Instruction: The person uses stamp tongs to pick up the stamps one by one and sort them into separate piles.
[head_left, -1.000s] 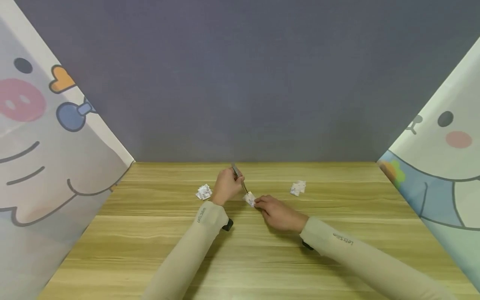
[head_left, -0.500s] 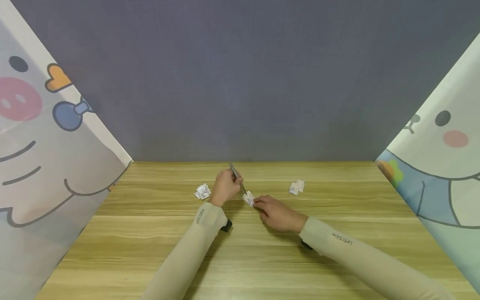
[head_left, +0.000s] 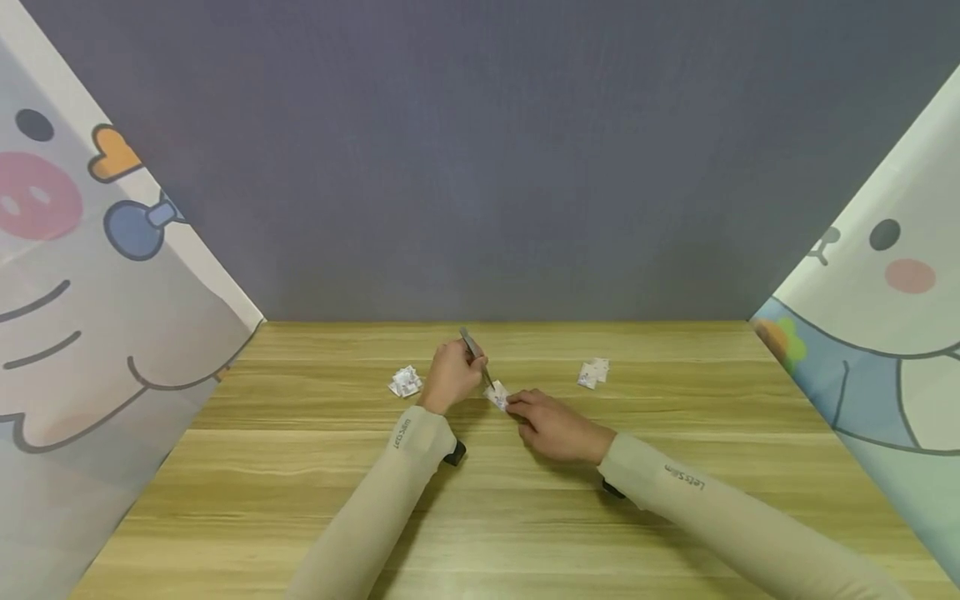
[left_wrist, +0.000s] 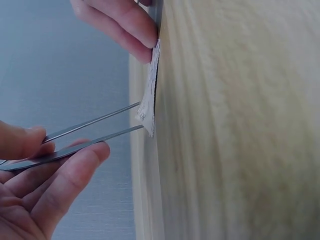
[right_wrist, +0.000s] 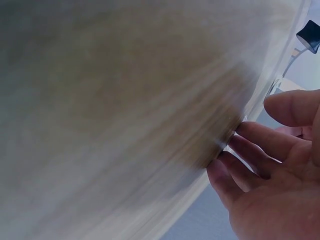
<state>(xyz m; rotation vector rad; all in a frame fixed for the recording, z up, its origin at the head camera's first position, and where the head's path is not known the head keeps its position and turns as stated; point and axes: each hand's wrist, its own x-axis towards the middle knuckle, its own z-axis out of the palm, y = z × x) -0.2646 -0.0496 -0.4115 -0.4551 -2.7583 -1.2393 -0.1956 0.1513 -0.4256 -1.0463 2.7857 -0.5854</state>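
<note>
My left hand (head_left: 452, 375) holds metal tweezers (left_wrist: 95, 122) between thumb and fingers. Their two prongs stand apart, and both tips reach the free end of a small flat white packet (head_left: 497, 395) with dark print. In the left wrist view the packet (left_wrist: 149, 100) lies almost edge-on along the table, its free end slightly raised. Fingertips of my right hand (head_left: 558, 425) press its other end down on the wood. In the right wrist view, that hand's fingers (right_wrist: 267, 140) touch the tabletop and the thumb stays apart; the packet is mostly hidden there.
A small heap of similar white packets (head_left: 406, 382) lies left of my left hand. To the right, a few more packets (head_left: 593, 373) overlap on the wooden table (head_left: 510, 533). A grey wall (head_left: 495, 167) rises behind the table, with cartoon-printed panels (head_left: 892, 333) at both sides.
Hands, tweezers and packet hold almost the same place. The head view has shifted slightly, and the tweezers' upper end leans a little further left than one second ago.
</note>
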